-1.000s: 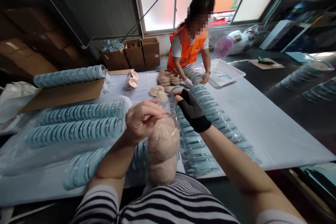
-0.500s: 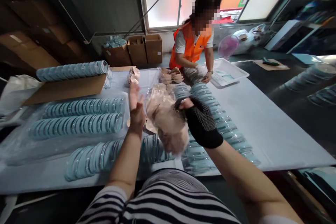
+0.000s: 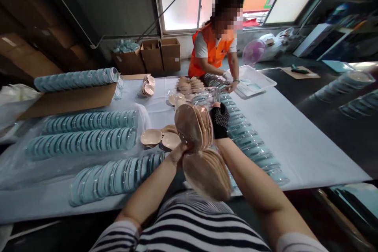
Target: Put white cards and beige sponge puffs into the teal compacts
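My left grip, open and raised half a second ago, has dropped beneath the stack of beige pads and now props it. The stack is out of its clear bag, which has slid up to 12 o'clock by my gloved right grip. Two loose pads now show on the tabletop at 9 o'clock.

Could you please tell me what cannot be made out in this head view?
- Left hand: mostly hidden behind the stack of beige oval foam pads; grip unclear.
- Right hand in black fingerless glove: fingers hidden by the stack.
- Contents of the brown cardboard boxes: too small.
- Co-worker's hands: too small.
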A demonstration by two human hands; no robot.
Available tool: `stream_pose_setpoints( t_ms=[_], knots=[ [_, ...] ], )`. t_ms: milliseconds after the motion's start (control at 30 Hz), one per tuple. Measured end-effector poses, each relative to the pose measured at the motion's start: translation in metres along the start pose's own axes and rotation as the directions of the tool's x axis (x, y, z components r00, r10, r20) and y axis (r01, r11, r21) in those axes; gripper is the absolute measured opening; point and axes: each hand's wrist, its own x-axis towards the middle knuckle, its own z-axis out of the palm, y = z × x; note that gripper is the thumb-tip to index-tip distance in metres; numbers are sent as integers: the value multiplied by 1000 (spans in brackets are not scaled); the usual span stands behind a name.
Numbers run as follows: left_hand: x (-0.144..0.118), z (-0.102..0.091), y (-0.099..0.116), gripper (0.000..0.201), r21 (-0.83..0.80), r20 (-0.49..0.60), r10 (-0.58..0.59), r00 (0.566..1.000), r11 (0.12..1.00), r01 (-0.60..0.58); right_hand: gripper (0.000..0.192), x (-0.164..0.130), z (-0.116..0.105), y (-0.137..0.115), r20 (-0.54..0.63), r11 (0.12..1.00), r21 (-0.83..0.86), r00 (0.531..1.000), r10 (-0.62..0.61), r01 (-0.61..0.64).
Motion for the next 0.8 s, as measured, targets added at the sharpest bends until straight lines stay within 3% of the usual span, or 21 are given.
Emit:
stream_pose_setpoints(
  t_ms=[67,167,300,367,433,500,567,633,700,733,800],
  knots=[
    [12,5,-12,53,-87,-3,-60,998,994,60,23,1,1,7,-64,987,-150,996,-61,51],
    [24,1,-31,57,-238,-39,-111,993,966,98,21,-2,-7,1,131,975,-221,991,-2,31],
    [33,-9,-36,52,-317,-109,-77,991,948,39,34,-9,-41,-33,363,954,108,904,224,-280],
    [37,-10,-30,44,-334,-168,-19,986,942,-39,41,-12,-59,-41,450,887,274,864,224,-373],
    [39,-11,-23,41,-341,-197,18,980,936,-85,58,-19,-68,-35,519,870,329,840,158,-367],
    [38,-14,-18,47,-325,-181,19,983,942,-78,69,-33,-67,-17,633,901,244,763,133,-359],
    [37,-19,-18,55,-266,-192,20,981,961,-71,55,-48,-60,1,666,938,91,721,192,-335],
    [39,-26,-20,60,-199,-256,34,966,976,-87,39,-61,-53,7,559,952,11,792,246,-304],
    [43,-35,-21,60,-200,-347,31,937,974,-106,36,-70,-49,1,442,971,-26,869,223,-236],
    [45,-39,-21,57,-229,-375,28,927,966,-122,37,-72,-49,-6,440,979,-52,875,201,-198],
    [46,-45,-20,50,-298,-393,42,919,939,-170,36,-74,-48,-19,518,981,-100,834,192,-164]
  ],
)
